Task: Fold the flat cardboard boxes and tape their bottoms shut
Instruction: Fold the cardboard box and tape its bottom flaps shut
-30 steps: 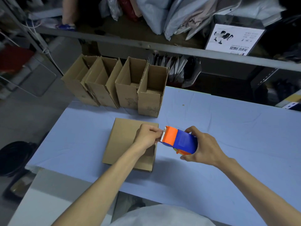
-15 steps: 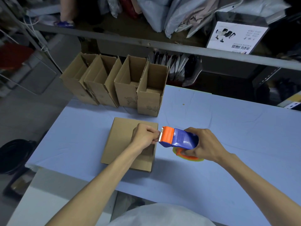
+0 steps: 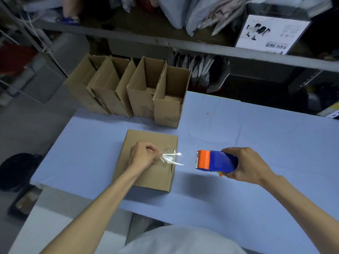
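A folded cardboard box (image 3: 146, 142) lies bottom up on the blue table (image 3: 256, 143). My left hand (image 3: 143, 156) rests on the box and pinches the end of a clear tape strip (image 3: 170, 158) at the box's right edge. To the right, my right hand (image 3: 245, 165) grips a blue and orange tape dispenser (image 3: 216, 163), held just above the table and apart from the box. The tape shines between my left fingers and the dispenser's orange mouth.
Several open folded boxes (image 3: 139, 90) stand in a row at the table's far left corner. A metal shelf rail (image 3: 183, 46) with bags and a white printed carton (image 3: 271, 35) runs behind. A black bin (image 3: 16, 169) sits on the floor at left.
The dispenser has pulled away to the right from my left hand, drawing out tape. My left hand has moved left onto the box with the tape end.
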`<state>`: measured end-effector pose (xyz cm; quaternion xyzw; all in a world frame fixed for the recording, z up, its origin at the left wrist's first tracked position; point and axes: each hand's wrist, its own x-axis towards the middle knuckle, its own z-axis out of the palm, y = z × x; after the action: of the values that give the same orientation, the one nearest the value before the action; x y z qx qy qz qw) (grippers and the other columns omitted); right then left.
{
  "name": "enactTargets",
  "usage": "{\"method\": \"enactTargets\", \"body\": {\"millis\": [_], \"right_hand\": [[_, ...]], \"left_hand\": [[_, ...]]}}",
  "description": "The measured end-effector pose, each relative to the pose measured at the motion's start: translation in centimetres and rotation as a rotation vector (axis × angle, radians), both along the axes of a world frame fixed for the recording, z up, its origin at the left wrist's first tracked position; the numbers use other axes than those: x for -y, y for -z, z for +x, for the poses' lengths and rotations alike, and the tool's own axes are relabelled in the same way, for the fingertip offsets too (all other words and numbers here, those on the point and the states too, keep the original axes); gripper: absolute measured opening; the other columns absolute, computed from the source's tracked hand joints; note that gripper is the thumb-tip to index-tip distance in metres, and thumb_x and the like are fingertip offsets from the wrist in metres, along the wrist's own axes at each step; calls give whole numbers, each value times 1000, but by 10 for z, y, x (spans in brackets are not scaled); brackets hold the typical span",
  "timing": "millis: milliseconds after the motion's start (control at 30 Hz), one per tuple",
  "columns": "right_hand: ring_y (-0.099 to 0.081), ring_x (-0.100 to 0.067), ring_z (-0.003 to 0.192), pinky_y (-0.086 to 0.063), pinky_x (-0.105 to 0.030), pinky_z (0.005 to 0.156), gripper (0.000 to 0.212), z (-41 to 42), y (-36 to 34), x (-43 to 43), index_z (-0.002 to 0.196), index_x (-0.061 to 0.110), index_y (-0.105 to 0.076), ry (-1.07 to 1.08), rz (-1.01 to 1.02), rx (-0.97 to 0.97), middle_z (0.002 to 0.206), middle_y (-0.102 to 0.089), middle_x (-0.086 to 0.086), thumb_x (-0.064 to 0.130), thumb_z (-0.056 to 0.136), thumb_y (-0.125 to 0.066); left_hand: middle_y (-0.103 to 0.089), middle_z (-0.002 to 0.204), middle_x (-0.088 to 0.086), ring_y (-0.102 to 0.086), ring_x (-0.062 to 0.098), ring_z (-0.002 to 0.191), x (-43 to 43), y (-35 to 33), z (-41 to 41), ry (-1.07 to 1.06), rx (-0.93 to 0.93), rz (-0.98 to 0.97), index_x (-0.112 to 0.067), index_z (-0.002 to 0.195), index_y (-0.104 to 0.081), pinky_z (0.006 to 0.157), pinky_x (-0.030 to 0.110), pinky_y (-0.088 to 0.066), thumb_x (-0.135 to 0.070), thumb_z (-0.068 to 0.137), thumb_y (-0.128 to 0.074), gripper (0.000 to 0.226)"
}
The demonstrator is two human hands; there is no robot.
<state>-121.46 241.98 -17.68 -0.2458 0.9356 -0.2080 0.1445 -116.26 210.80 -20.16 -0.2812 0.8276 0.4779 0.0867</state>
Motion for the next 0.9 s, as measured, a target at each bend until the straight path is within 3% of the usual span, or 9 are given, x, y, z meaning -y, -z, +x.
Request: {"method": "enactTargets", "body": {"millis": [133,333,433,533,633,900], "right_hand": [[-58,-6,64,-49,-24,57,41,4,13,-6,91,33,-64,38,-10,34,72,-63,21,45,56,-82],[-58,-7,63,-49,-24,57,38,7,20,-4,89,34,-64,46,4,54,71,-63,20,43,57,-81],[-58,-6,65,-50,-25,58,38,9,21,-1,90,33,-64,31,23,56,73,-64,19,43,57,-81],[-60,-8,67,-52,-28,60,40,9,24,0,92,32,-64,17,36,60,76,-66,18,44,57,-80],[-60,-8,67,-51,-27,60,41,9,27,1,92,32,-64,15,39,66,77,-65,17,45,56,-79],[-57,-12,68,-48,-25,60,38,12,34,9,92,31,-62,-25,108,63,77,-63,15,46,60,-75]], "left_hand": [[-67,57,0,-59,14,50,2,12,10,-47,-17,-23,-17,67,-72,60,31,-53,-18,69,-84,12],[-70,73,3,-65,20,55,-1,11,14,-19,-59,-106,-14,77,-73,58,36,-59,-13,73,-82,10],[-68,66,-2,-68,21,69,0,12,14,3,-89,-196,-15,83,-74,72,34,-57,-20,73,-80,12],[-73,74,-4,-66,20,86,-2,9,18,45,-68,-312,-20,87,-75,81,32,-50,-27,76,-77,14],[-75,82,-5,-65,20,95,-2,9,20,41,-40,-419,-23,88,-74,79,30,-49,-26,78,-74,10],[-74,87,-8,-66,23,96,-3,17,22,124,-8,-560,-25,89,-71,73,29,-46,-37,78,-74,17]]}}
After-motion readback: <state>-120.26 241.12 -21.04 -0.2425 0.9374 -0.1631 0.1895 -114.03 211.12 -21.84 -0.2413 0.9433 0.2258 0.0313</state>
